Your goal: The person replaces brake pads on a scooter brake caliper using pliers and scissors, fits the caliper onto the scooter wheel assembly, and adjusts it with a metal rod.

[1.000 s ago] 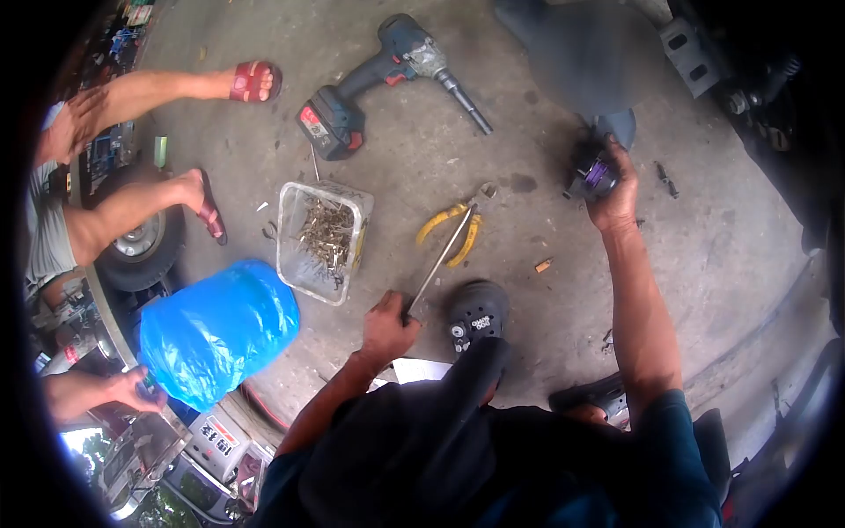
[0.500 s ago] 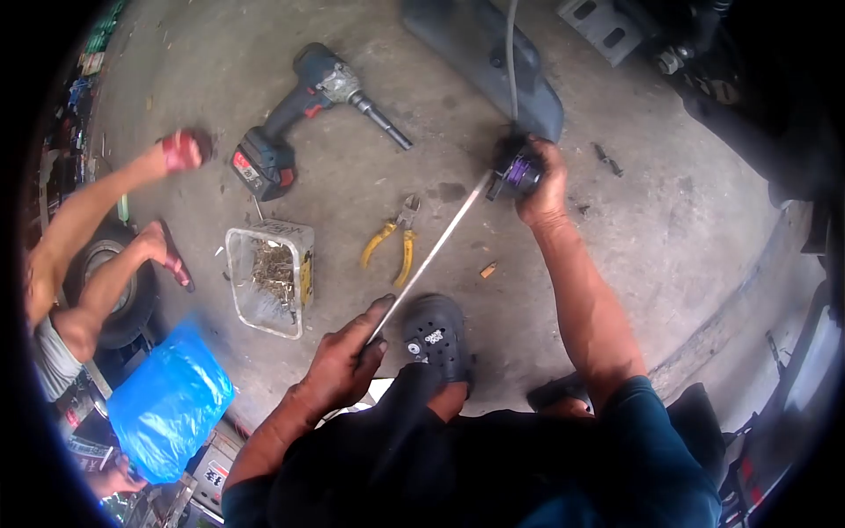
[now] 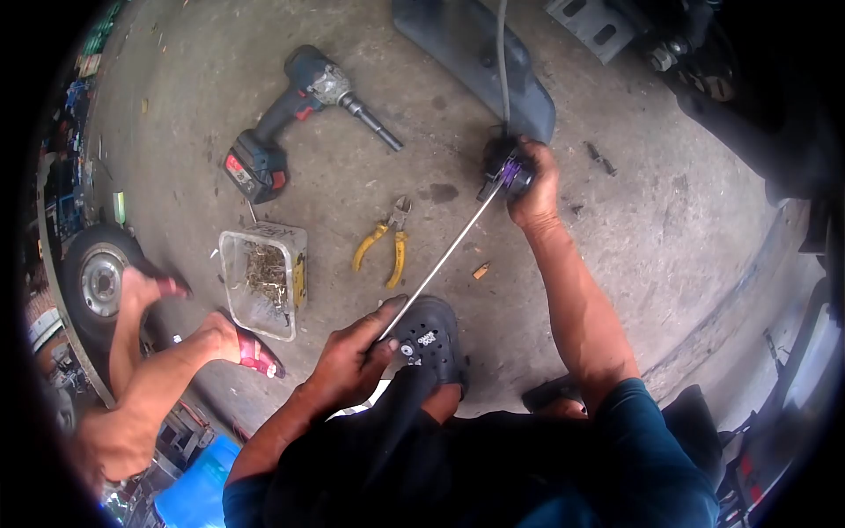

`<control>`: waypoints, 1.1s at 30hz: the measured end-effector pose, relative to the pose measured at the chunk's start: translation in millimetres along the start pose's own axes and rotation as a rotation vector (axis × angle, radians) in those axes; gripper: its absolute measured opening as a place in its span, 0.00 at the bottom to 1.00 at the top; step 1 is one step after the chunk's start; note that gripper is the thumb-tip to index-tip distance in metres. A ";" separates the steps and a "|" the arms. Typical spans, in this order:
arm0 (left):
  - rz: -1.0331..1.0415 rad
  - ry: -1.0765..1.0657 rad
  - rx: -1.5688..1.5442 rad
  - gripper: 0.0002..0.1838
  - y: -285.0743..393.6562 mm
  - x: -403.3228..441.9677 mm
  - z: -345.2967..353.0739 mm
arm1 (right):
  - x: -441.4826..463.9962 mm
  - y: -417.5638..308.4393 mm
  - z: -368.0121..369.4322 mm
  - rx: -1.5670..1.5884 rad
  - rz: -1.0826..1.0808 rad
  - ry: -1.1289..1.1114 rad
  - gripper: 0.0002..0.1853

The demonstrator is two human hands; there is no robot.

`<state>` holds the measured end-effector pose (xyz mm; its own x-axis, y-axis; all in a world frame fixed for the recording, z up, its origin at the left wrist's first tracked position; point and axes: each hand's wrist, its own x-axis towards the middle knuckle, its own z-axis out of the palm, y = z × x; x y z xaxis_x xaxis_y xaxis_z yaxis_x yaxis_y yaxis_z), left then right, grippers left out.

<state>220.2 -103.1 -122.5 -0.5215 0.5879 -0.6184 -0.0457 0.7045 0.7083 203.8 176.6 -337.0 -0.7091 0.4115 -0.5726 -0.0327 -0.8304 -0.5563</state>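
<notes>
My left hand point(image 3: 350, 359) is closed around the handle end of a long thin screwdriver point(image 3: 443, 261), its handle hidden in my fist. The metal shaft slants up and right to a black connector point(image 3: 495, 165) with a purple part inside. The tip appears to touch the connector beside the purple part. My right hand point(image 3: 539, 189) is wrapped round the connector's right side, holding it above the floor. A grey cable point(image 3: 503, 75) runs up from the connector's top.
On the concrete floor lie a cordless impact wrench point(image 3: 308, 99), yellow-handled cutting pliers point(image 3: 384, 242) and a dark plastic panel point(image 3: 475, 53). A clear tub point(image 3: 293, 299) holds small metal pieces. At left are another person's legs point(image 3: 180, 361), a wheel point(image 3: 99, 280) and a blue bag point(image 3: 202, 484).
The screwdriver tip has shifted from the connector's left edge to its purple part. The other person has stepped closer along the left, and the blue bag has moved down toward the bottom edge.
</notes>
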 end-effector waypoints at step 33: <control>0.031 0.019 0.167 0.25 51.4 16.5 -41.9 | 7.6 17.4 -18.3 0.030 -0.086 0.123 0.21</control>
<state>173.6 -73.9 -82.0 -0.5369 0.6034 -0.5896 0.1115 0.7435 0.6594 210.7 172.2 -362.2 -0.6115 0.5228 -0.5939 -0.1122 -0.8003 -0.5890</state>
